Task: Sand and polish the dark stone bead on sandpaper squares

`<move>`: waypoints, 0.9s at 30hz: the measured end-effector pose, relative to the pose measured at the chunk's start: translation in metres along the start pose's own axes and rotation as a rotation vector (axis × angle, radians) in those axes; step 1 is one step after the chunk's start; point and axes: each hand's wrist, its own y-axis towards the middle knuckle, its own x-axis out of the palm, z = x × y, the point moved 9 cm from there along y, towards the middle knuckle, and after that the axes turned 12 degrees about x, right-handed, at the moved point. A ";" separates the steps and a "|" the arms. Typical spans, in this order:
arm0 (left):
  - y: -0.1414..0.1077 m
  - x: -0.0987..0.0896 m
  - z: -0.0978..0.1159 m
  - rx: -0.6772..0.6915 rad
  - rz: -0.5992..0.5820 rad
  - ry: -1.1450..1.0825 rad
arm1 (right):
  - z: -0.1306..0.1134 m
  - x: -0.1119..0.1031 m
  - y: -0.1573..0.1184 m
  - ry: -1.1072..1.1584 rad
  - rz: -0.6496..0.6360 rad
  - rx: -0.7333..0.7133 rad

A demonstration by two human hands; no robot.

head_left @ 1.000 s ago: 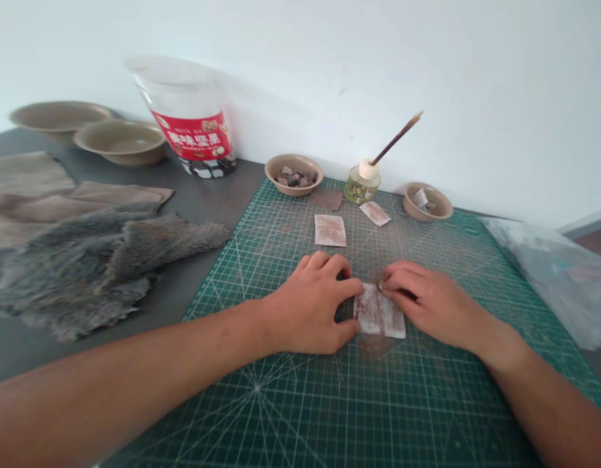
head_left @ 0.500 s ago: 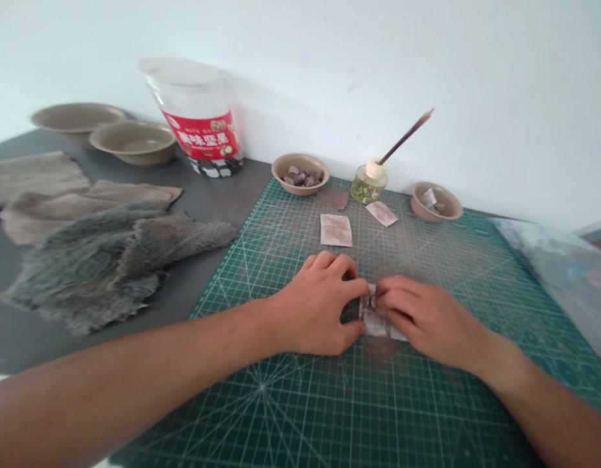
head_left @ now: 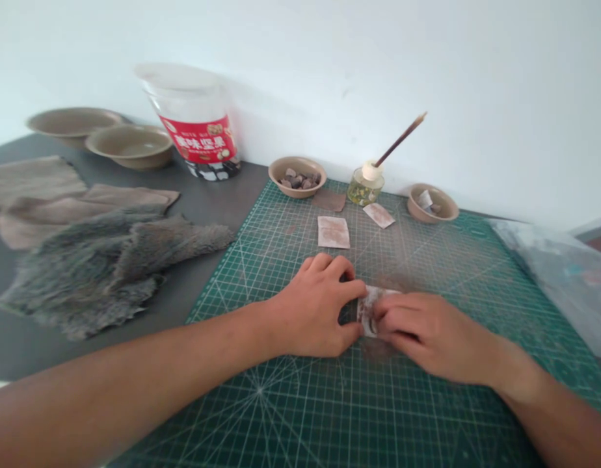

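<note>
A small white sheet of sandpaper (head_left: 368, 314), smeared with brown dust, lies on the green cutting mat (head_left: 300, 416). My left hand (head_left: 324, 309) pins its left edge, thumb at the near corner and index finger at the far one. Over the middle and right of the sheet, my right hand (head_left: 422, 328) has its fingertips pinched together and pressed down. Whatever sits in that pinch is hidden by the fingers. Brown dust is scattered on the mat around the sheet. Farther back lie another dusty sandpaper sheet (head_left: 333, 233), a smaller piece (head_left: 379, 215) and a brown piece (head_left: 329, 200).
Along the wall stand a bowl of stones (head_left: 297, 177), a glass jar (head_left: 365, 188) with a brush (head_left: 400, 139), and a bowl (head_left: 433, 203) with a few pieces. At left are a nut tub (head_left: 196, 123), two bowls (head_left: 132, 146) and cloths (head_left: 86, 266). Plastic (head_left: 564, 279) lies right.
My right hand has shifted slightly toward me over the sandpaper, uncovering more of its far edge. My left hand keeps its place on the sheet. The view has shifted a little.
</note>
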 end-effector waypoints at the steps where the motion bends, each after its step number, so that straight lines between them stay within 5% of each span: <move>1: 0.000 0.000 0.000 0.003 0.001 -0.002 | -0.001 -0.001 0.000 0.002 0.023 -0.002; 5: 0.000 -0.001 -0.001 -0.001 0.015 0.014 | 0.014 -0.010 -0.001 0.004 0.158 0.152; 9: 0.000 0.000 0.000 0.002 0.005 -0.002 | 0.007 0.002 -0.004 0.048 0.034 0.055; 14: -0.001 -0.001 0.000 -0.001 0.019 0.015 | 0.022 -0.010 -0.006 0.008 0.166 0.193; 17: -0.001 -0.001 0.001 0.005 0.011 0.008 | 0.011 0.001 -0.006 0.054 0.062 0.077; 21: -0.001 -0.002 0.001 0.007 0.018 0.017 | 0.016 -0.010 -0.003 -0.001 0.195 0.137; 27: -0.001 -0.002 0.000 0.003 0.025 -0.001 | 0.007 0.000 -0.008 0.083 0.025 0.121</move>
